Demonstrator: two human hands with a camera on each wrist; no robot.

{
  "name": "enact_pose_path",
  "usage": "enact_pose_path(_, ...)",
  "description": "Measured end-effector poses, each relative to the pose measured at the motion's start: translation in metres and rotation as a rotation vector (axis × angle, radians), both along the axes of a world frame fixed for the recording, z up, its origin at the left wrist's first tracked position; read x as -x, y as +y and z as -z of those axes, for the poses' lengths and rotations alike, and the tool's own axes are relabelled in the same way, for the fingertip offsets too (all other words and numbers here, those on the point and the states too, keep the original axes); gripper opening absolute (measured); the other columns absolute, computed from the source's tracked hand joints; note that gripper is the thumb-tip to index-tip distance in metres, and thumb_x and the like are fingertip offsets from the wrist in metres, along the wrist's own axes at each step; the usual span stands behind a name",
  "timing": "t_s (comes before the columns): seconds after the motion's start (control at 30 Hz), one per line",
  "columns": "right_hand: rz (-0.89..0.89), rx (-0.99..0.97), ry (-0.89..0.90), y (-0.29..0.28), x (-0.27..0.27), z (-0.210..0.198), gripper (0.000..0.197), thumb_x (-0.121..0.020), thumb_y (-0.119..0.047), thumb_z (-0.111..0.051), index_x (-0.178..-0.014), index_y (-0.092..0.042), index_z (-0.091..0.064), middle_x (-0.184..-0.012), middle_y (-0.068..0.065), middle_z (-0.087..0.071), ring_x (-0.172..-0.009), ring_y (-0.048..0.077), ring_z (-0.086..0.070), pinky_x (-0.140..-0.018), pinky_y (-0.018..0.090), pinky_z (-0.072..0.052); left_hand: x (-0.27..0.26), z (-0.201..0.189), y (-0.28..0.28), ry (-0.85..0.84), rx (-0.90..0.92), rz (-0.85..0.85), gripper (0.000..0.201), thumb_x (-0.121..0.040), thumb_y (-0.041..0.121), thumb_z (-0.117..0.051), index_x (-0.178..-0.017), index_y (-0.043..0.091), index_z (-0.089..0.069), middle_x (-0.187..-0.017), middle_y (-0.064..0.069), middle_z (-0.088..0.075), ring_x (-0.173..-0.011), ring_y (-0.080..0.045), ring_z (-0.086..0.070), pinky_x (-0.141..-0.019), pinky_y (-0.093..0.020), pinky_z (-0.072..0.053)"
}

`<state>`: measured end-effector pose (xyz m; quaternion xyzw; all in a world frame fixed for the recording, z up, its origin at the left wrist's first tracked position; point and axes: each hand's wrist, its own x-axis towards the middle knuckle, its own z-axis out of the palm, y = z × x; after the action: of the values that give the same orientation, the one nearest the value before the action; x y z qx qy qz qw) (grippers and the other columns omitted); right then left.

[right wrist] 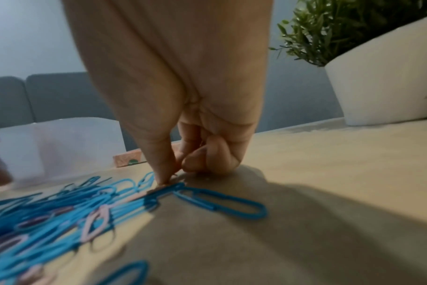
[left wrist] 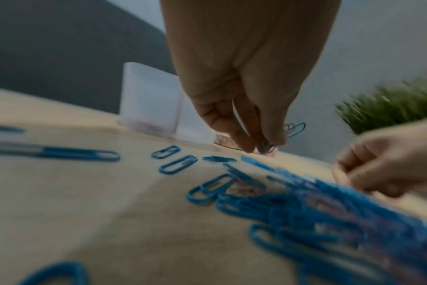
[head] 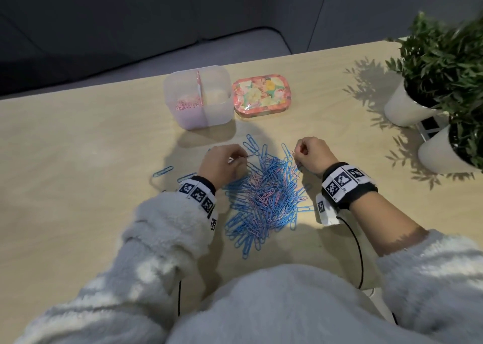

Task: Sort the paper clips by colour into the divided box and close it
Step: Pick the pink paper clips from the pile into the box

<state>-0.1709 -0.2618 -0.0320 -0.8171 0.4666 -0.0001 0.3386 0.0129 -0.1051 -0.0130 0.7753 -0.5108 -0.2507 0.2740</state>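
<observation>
A heap of blue and pink paper clips (head: 264, 194) lies on the wooden table in front of me. The translucent divided box (head: 217, 108) stands open behind it, with pink clips (head: 188, 104) in its left compartment. Its floral lid (head: 262, 94) lies to the right of it. My left hand (head: 241, 158) is at the heap's far left edge, and in the left wrist view its fingertips (left wrist: 246, 144) pinch a few clips (left wrist: 294, 129). My right hand (head: 298, 153) is at the far right edge, thumb and forefinger (right wrist: 162, 173) pinching a pink clip (right wrist: 156, 190) lying among blue ones.
Two potted plants in white pots (head: 403, 108) (head: 441, 155) stand at the table's right edge, close to my right hand. Loose blue clips (head: 163, 171) lie left of the heap. A grey sofa (head: 78, 30) is beyond the table's far edge.
</observation>
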Motion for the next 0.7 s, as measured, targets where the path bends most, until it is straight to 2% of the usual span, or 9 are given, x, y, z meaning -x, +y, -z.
enact_pose_path(0.07, 0.012, -0.018, -0.035, 0.001, 0.000, 0.000, 0.010, -0.082, -0.004, -0.054, -0.074, -0.009, -0.056, -0.070, 0.002, -0.058, -0.069, 0.019, -0.053, -0.060, 0.026, -0.043, -0.006, -0.001, 0.007, 0.256, 0.009, -0.126, 0.005, -0.080, 0.013, -0.068, -0.082, 0.014, -0.064, -0.084, -0.007, -0.070, -0.076, -0.014, -0.062, -0.073, -0.023, -0.049)
enact_pose_path(0.13, 0.133, -0.110, -0.183, 0.003, -0.002, -0.002, 0.006, -0.085, -0.005, -0.052, -0.081, -0.009, -0.056, -0.069, 0.002, -0.057, -0.058, 0.015, -0.055, -0.049, 0.017, -0.041, -0.014, 0.002, 0.014, 0.430, -0.002, -0.151, 0.012, -0.079, 0.007, -0.069, -0.080, 0.016, -0.060, -0.077, -0.004, -0.066, -0.068, -0.007, -0.063, -0.069, -0.018, -0.050)
enact_pose_path(0.23, 0.393, -0.493, -0.466, 0.011, -0.012, -0.010, 0.018, -0.089, 0.001, -0.037, -0.091, -0.003, -0.055, -0.059, 0.008, -0.046, -0.035, 0.011, -0.042, -0.035, 0.018, -0.032, -0.019, 0.004, 0.024, 0.507, -0.059, -0.162, 0.014, -0.083, -0.002, -0.061, -0.097, 0.002, -0.062, -0.082, -0.005, -0.065, -0.060, 0.011, -0.061, -0.065, -0.007, -0.049)
enact_pose_path(0.3, 0.489, -0.760, -0.584, 0.019, -0.020, -0.016, 0.026, -0.084, 0.005, -0.029, -0.088, 0.001, -0.054, -0.058, 0.007, -0.039, -0.041, 0.014, -0.035, -0.037, 0.020, -0.026, -0.022, 0.005, 0.029, 0.523, -0.085, -0.198, 0.021, -0.086, -0.004, -0.057, -0.106, -0.006, -0.060, -0.081, -0.001, -0.063, -0.058, 0.012, -0.060, -0.061, -0.003, -0.047)
enact_pose_path(0.37, 0.496, -0.872, -0.567, 0.028, -0.030, -0.020, 0.022, -0.084, 0.002, -0.031, -0.081, -0.002, -0.052, -0.061, 0.004, -0.041, -0.044, 0.013, -0.035, -0.036, 0.017, -0.026, -0.025, 0.007, 0.033, 0.502, -0.084, -0.223, 0.021, -0.086, -0.002, -0.057, -0.107, -0.006, -0.060, -0.077, 0.001, -0.061, -0.059, 0.005, -0.060, -0.061, -0.007, -0.047)
enact_pose_path(0.43, 0.363, -0.757, -0.456, 0.039, -0.039, -0.022, 0.017, -0.087, -0.006, -0.043, -0.076, -0.005, -0.055, -0.061, 0.003, -0.043, -0.039, 0.008, -0.035, -0.034, 0.016, -0.024, -0.031, 0.008, 0.038, 0.435, -0.088, -0.238, 0.018, -0.086, 0.002, -0.058, -0.104, 0.000, -0.063, -0.078, -0.001, -0.060, -0.066, -0.008, -0.056, -0.067, -0.019, -0.047)
enact_pose_path(0.5, 0.099, -0.466, -0.305, 0.049, -0.048, -0.024, 0.015, -0.087, -0.010, -0.054, -0.079, -0.001, -0.064, -0.057, -0.003, -0.047, -0.039, 0.003, -0.038, -0.039, 0.017, -0.030, -0.038, 0.009, 0.044, 0.393, -0.112, -0.238, 0.013, -0.087, 0.006, -0.058, -0.100, 0.008, -0.063, -0.078, -0.002, -0.059, -0.071, -0.018, -0.054, -0.070, -0.028, -0.046)
enact_pose_path(0.6, -0.211, -0.167, -0.129, 0.064, -0.061, -0.021, 0.009, -0.080, -0.014, -0.064, -0.081, -0.008, -0.070, -0.061, -0.011, -0.053, -0.058, 0.007, -0.048, -0.061, 0.023, -0.038, -0.045, 0.010, 0.050, 0.338, -0.126, -0.268, 0.014, -0.086, 0.005, -0.057, -0.080, 0.017, -0.057, -0.074, -0.001, -0.058, -0.067, -0.017, -0.054, -0.061, -0.022, -0.043)
enact_pose_path(0.7, -0.361, -0.023, 0.032, 0.077, -0.073, -0.019, 0.009, -0.079, -0.026, -0.068, -0.083, -0.018, -0.069, -0.080, -0.005, -0.060, -0.078, 0.014, -0.054, -0.070, 0.025, -0.038, -0.046, 0.008, 0.054, 0.364, -0.094, -0.329, 0.026, -0.087, 0.001, -0.051, -0.072, 0.022, -0.051, -0.070, 0.001, -0.056, -0.060, -0.008, -0.056, -0.058, -0.019, -0.041)
